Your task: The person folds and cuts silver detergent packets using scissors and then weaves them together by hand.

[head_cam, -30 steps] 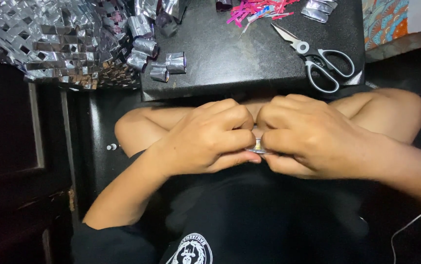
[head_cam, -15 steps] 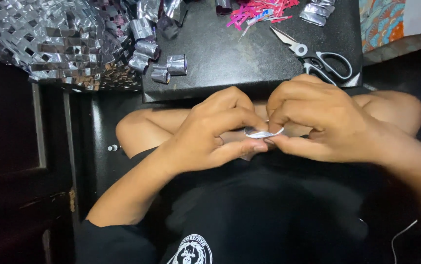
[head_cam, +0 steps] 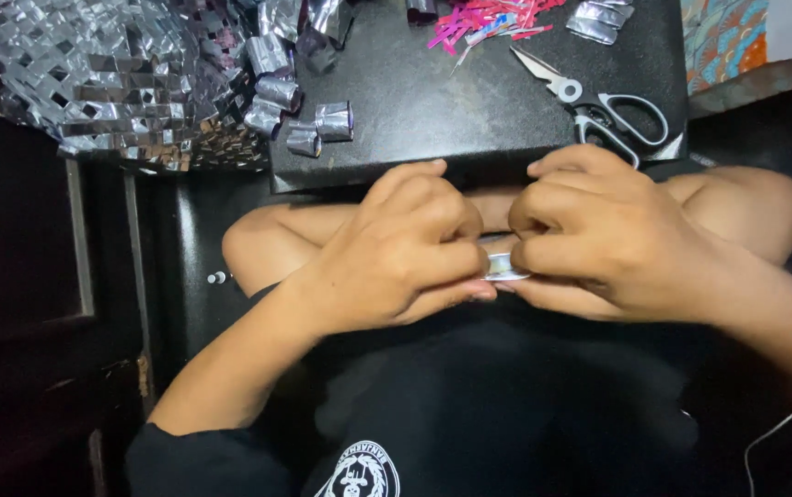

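My left hand (head_cam: 396,253) and my right hand (head_cam: 598,239) meet over my lap, just below the edge of a black board (head_cam: 451,101). Between the fingertips of both hands sits a small silver foil strip (head_cam: 504,266), pinched from each side and mostly hidden by my fingers. My bent knees show behind the hands.
Scissors with black handles (head_cam: 603,101) lie on the board at the right. Several small rolled foil pieces (head_cam: 317,124) sit at its left edge, beside a large woven silver foil mat (head_cam: 101,74). Pink paper scraps (head_cam: 483,18) lie at the top.
The hands first lifted and opened the foil piece into a flat loop, then closed together again, pressing it between the fingertips. The view shifted slightly.
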